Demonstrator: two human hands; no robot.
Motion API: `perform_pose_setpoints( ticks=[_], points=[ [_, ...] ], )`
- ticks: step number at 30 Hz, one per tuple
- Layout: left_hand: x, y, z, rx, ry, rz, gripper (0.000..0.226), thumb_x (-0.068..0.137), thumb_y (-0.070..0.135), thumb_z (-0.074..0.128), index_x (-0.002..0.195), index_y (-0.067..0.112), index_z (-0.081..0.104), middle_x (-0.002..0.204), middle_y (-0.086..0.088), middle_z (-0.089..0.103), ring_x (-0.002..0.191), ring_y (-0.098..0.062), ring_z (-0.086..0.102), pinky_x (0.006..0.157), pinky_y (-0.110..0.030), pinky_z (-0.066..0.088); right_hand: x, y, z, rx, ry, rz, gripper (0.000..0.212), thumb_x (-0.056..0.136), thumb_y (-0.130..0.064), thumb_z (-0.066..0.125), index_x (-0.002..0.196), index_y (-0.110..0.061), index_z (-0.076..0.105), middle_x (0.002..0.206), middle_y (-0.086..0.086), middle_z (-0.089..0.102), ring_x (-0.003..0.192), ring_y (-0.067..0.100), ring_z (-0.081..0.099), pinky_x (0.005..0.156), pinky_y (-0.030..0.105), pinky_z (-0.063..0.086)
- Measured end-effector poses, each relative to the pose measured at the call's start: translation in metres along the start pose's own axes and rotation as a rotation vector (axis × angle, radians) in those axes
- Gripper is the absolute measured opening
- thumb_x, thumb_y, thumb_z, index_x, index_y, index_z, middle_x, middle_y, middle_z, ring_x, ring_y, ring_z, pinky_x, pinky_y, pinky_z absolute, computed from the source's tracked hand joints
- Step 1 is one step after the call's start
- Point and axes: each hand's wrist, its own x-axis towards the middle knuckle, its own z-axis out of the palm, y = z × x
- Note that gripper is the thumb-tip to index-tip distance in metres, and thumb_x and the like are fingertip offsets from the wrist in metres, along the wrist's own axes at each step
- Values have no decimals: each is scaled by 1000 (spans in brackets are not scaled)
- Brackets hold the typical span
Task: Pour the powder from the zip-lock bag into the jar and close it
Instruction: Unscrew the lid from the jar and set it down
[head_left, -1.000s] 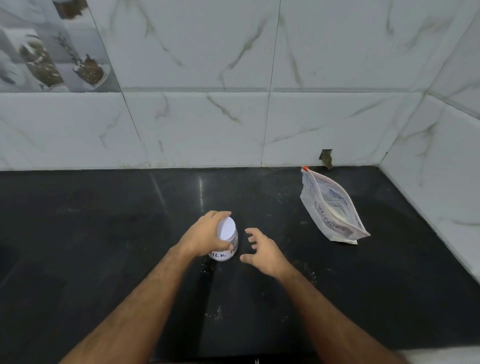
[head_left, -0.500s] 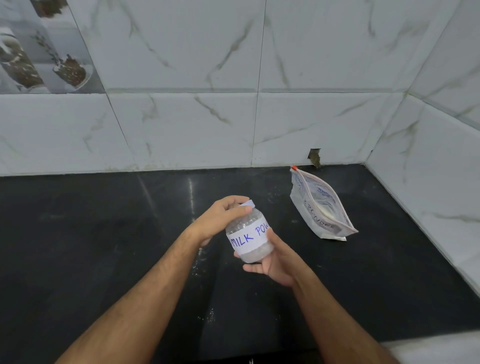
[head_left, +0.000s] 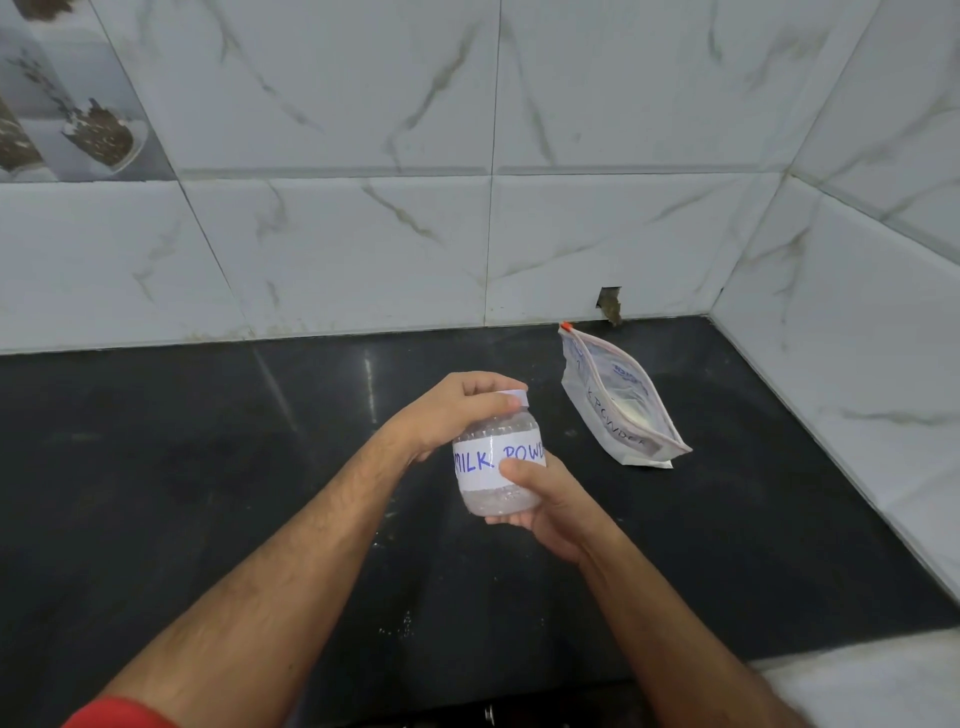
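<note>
**Kid:** Jar (head_left: 497, 465) first! Where is it sitting?

**Helper:** It is not sitting at all. It is being held up in the air, above the black counter (head_left: 208, 467), tipped a little. A white label on it is saying "MILK POW" in blue letters.

**Kid:** Who is holding it?

**Helper:** Both hands are. The right hand (head_left: 540, 506) is curling closed around the bottom and side of the jar, with the thumb pressing on the label. The left hand (head_left: 454, 413) is closing its fingers over the top, around the white lid (head_left: 514, 397).

**Kid:** Is the lid coming off or going on?

**Helper:** I am guessing it is coming off, but I cannot tell for sure. The jar is looking nearly clear inside, so I am thinking the powder is not in it yet.

**Kid:** So where is the powder hiding?

**Helper:** I am thinking it is in the zip-lock bag (head_left: 618, 402). The bag is lying on the counter, well to the right of the jar, near the tiled wall (head_left: 363, 234) in the corner. Nobody is touching it. Its orange slider (head_left: 566, 327) is sitting at one end of the top edge, and I cannot tell if the zip is open.

**Kid:** Then what is left to do?

**Helper:** Almost everything, I am thinking. The lid is needing to come off, the bag is needing picking up and pouring, and then the lid is going back on.
</note>
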Motion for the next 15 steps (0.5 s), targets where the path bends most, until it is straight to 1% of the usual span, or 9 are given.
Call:
perform_pose_setpoints(
  ticks=[2,3,4,7,9,12,13,15],
  points=[
    [1,-1,4,62,33,-2,16,92,23,66,108,24,69,94,4,73,80,-11,73,62,-20,56,4,-1,7,-204,187,-15,84,66,-30,88,138,-20,47,122,6,63,108,23,65,77,33,60],
    [2,-3,6,81,44,-4,16,91,23,66,107,24,69,94,4,73,79,-11,73,62,-20,56,6,1,9,-267,269,-24,79,71,-24,88,137,-22,45,121,2,61,106,21,64,77,29,60],
    [1,-4,7,92,52,-7,18,91,23,67,108,23,68,95,3,73,79,-11,73,63,-20,56,7,4,11,-282,309,-44,75,74,-19,87,136,-24,44,118,-1,60,104,19,63,75,24,59],
    [0,-3,8,108,85,-7,30,88,28,70,117,21,66,103,0,73,86,-15,73,67,-22,57,10,8,10,-376,326,-122,75,75,-17,87,134,-27,42,112,-12,58,100,14,63,68,13,53],
    [-1,-2,5,89,111,-5,38,88,32,72,123,21,63,109,1,72,90,-14,73,70,-22,57,10,9,8,-392,308,-154,74,75,-16,88,134,-25,43,113,-12,60,101,11,64,68,12,53],
    [-5,3,-1,96,97,11,47,91,34,68,134,23,54,111,10,68,93,-8,70,70,-17,55,10,9,8,-357,205,-160,70,79,-13,84,136,-24,44,118,-8,63,105,11,65,75,15,55],
    [-6,3,-3,93,87,11,46,93,33,65,136,23,52,112,10,68,95,-8,70,72,-18,56,11,9,8,-363,195,-159,71,80,-13,84,137,-25,44,120,-7,63,107,11,65,76,15,55],
    [-8,-1,-6,57,82,11,46,96,35,60,139,22,51,123,4,66,105,-11,68,86,-26,57,14,10,7,-405,213,-195,75,76,-10,86,137,-24,44,121,-6,62,107,11,64,76,14,54]
  ],
)
